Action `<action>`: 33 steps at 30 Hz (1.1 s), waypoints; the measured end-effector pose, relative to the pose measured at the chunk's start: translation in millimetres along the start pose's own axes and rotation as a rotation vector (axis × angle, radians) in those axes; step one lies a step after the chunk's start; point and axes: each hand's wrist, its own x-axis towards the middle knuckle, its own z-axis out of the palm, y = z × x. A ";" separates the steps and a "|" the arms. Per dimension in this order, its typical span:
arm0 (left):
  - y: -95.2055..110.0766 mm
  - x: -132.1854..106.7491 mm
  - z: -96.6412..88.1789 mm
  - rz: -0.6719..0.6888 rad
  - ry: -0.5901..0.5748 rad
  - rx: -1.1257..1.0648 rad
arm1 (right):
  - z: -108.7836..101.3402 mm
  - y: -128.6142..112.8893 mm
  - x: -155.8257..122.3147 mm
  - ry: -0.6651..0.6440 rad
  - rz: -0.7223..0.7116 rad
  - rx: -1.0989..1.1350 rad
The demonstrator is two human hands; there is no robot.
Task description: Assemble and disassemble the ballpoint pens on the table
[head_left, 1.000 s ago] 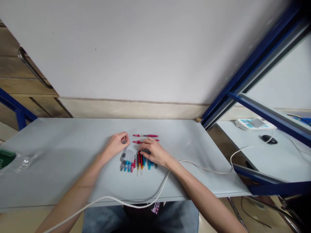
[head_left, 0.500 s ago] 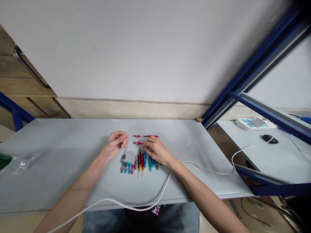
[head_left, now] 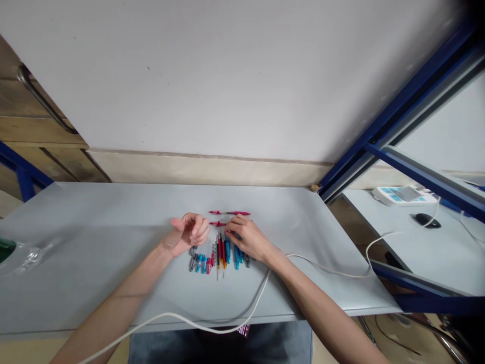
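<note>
My left hand (head_left: 192, 233) hovers just left of the pen parts, its fingers loosely curled and the thumb held apart, with nothing visible in it. My right hand (head_left: 246, 236) is over the right side of the group, thumb and fingertips together by the upper ends of the ink refills (head_left: 221, 250); what they pinch is hidden. Clear pen barrels (head_left: 200, 263) with grey, blue and red ends lie in a row on the left. Blue pen pieces (head_left: 237, 258) lie under my right hand. A red pen part (head_left: 239, 213) and another red piece (head_left: 217, 223) lie behind.
A white cable (head_left: 182, 317) runs across the grey table's (head_left: 113, 263) front and under my right forearm. A clear plastic bag (head_left: 36, 258) with something green lies at left. A blue frame (head_left: 379, 121) stands at right, beside a second table with a mouse (head_left: 427, 220) and a power strip (head_left: 403, 195).
My left hand has moved a little right and toward me, its thumb coming away from the fingers. My right hand stays almost in place. The view has shifted slightly.
</note>
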 end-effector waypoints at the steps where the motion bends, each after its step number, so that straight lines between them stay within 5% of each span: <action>1: 0.1 -0.4 0.3 -0.011 -0.001 0.007 | 0.7 0.4 -0.2 -0.001 -0.003 -0.004; 22: -0.6 -2.5 -0.4 -0.070 -0.058 0.063 | 1.3 -1.4 -0.6 -0.011 0.018 0.015; 29: 22.6 -5.4 -9.9 0.107 0.228 0.195 | -5.8 -7.7 -2.3 -0.061 0.054 0.086; 33: 39.8 -11.2 -20.6 -0.070 0.317 0.665 | -6.4 -8.9 -2.8 -0.097 0.051 0.119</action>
